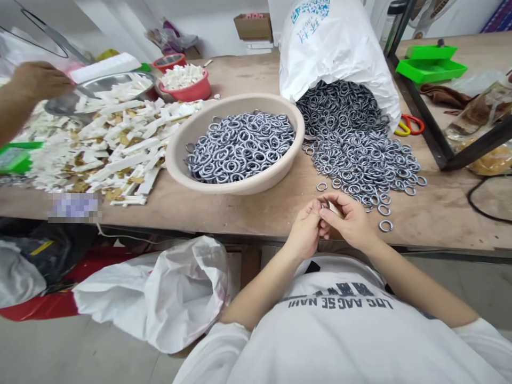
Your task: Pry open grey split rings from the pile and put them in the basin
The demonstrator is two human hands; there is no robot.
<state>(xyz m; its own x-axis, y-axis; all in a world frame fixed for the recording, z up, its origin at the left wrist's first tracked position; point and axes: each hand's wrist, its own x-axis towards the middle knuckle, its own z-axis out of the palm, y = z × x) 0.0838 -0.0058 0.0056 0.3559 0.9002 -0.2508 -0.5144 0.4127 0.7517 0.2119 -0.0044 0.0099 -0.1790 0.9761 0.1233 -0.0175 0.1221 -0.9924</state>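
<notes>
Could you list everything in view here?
Table: one, brown, across the view
Basin: one, beige, mid-table
Sack: one, white, right of basin
Rings: countless, grey, in basin and sack, on table
Pieces: countless, mostly white, left of basin
Metal bowl: one, silver, by pieces
Red bowls: two, red, beyond basin
Trays: several, green, left and right
Handles: two, red and yellow, beside sack
Box: one, brown, back wall
Frame: one, black, right
Bag: one, white, below table
Co-worker's hand: one, bare, upper left
Shirt: one, white, bottom centre
Left hand: one, bare, table's front edge
Right hand: one, bare, meeting left; anything held mostly hidden
</notes>
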